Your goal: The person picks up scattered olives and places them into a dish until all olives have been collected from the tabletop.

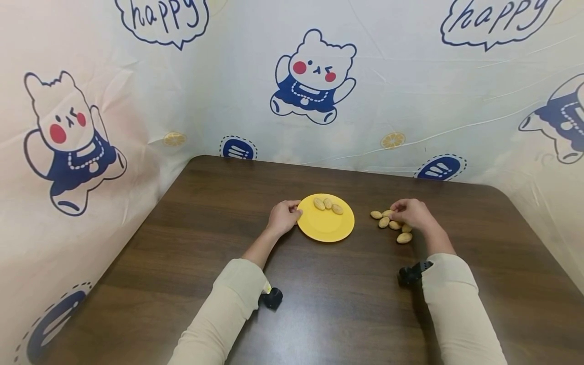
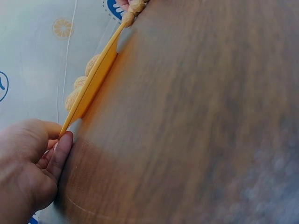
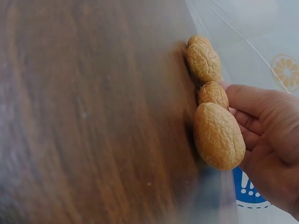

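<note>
My left hand (image 1: 284, 219) pinches the left rim of a yellow plate (image 1: 324, 230) between thumb and fingers. Three tan oval nuts (image 1: 337, 209) with wrinkled shells lie in the plate's far part. To the right of the plate my right hand (image 1: 412, 213) reaches down over several more such nuts (image 1: 404, 238) on the table. Its curled fingertips pinch one nut (image 1: 387, 214) of that group. In the right wrist view, nearer nuts (image 3: 218, 135) partly hide those fingertips. The left wrist view shows the plate (image 2: 96, 84) edge-on, its rim between thumb and fingers.
A dark brown wooden table (image 1: 347, 294) lies under everything. White cloth (image 1: 392, 91) printed with cartoon bears hangs behind it and at both sides. Small black cameras (image 1: 272, 298) sit at both light sleeves.
</note>
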{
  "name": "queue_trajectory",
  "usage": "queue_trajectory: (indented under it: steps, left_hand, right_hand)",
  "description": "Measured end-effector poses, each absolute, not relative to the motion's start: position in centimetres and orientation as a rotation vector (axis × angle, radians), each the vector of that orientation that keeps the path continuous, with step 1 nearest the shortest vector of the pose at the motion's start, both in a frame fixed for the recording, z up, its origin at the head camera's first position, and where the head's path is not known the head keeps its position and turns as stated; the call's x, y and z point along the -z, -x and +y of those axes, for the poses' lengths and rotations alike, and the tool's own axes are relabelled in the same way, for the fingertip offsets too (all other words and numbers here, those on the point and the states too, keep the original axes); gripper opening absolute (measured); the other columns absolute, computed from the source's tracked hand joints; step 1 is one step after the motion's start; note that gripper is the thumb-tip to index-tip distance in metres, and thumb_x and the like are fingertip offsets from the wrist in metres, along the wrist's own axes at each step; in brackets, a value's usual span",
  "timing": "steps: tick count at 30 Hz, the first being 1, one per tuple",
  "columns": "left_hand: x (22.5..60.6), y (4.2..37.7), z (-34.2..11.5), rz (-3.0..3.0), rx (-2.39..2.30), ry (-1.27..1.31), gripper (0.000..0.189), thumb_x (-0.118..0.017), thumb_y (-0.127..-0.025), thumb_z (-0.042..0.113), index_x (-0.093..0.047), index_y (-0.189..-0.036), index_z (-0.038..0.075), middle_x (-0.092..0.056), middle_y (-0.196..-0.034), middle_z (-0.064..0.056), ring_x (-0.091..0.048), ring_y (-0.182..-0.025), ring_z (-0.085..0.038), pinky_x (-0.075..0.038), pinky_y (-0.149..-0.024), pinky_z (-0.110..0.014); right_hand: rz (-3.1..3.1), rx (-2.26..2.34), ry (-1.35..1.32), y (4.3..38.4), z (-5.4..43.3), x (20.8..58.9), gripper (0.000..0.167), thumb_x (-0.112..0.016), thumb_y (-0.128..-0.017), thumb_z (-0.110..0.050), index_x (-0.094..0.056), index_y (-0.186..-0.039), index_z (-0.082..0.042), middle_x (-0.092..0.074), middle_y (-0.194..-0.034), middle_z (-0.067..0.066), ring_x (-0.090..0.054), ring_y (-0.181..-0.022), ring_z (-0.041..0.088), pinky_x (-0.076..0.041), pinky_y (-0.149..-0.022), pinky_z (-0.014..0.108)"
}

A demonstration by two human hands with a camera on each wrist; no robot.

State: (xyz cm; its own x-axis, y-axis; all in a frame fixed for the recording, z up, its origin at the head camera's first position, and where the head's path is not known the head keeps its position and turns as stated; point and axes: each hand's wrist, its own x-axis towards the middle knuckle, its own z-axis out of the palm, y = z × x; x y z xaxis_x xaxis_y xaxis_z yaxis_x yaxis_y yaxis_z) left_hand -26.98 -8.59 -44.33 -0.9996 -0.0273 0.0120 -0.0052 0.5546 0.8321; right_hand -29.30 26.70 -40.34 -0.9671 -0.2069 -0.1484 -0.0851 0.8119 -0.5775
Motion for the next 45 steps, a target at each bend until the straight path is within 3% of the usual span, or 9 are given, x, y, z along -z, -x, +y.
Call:
queue_trajectory:
  steps: [33,45]
  left_hand:
    - [44.5,27.2,-8.7,-2.718,1.548,-0.009,0.037,-0.061,-0.089,0.014,-0.059,-0.124,0.003,-0.059,-0.092,-0.004,-0.055,-0.075,-0.015,-0.047,-0.059,-0.023]
    - [44.5,27.3,-8.7,-2.726,1.513,0.000,0.035,-0.061,-0.089,0.015,-0.060,-0.122,0.003,-0.058,-0.091,-0.004,-0.054,-0.076,-0.014,-0.047,-0.060,-0.022]
  right_hand:
    - [2.897,1.031,0.156,29.6,24.9,40.2,0.030,-0.062,-0.089,-0.026,-0.062,-0.107,-0.002,-0.060,-0.098,0.013,-0.053,-0.082,0.024,-0.046,-0.064,0.030]
    - [2.913,1.092,0.198,29.8,23.1,40.2,0.029,-0.062,-0.089,-0.023,-0.062,-0.106,0.000,-0.061,-0.100,0.016,-0.055,-0.089,0.027,-0.047,-0.071,0.034]
